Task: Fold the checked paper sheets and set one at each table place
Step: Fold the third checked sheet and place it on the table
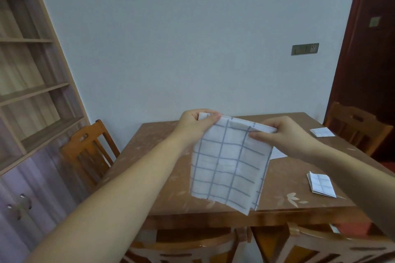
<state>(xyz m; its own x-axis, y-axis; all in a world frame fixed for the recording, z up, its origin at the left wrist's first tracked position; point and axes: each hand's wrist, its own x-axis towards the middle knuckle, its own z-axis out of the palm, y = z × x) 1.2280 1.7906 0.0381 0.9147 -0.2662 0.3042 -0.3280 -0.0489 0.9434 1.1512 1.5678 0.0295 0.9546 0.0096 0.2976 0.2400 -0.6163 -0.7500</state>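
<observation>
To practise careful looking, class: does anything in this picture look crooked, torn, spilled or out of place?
The checked sheet, pinched at its top corners by the left hand and right hand above the table, hangs slanted. Its layers do not line up at the lower right corner, and the lower edge looks ragged. Nothing looks spilled.

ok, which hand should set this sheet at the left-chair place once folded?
Left, likely. The left hand pinches the checked sheet at its corner nearest the left chair; the right hand would cross over. The near folded sheet and far folded sheet lie on the right.
</observation>
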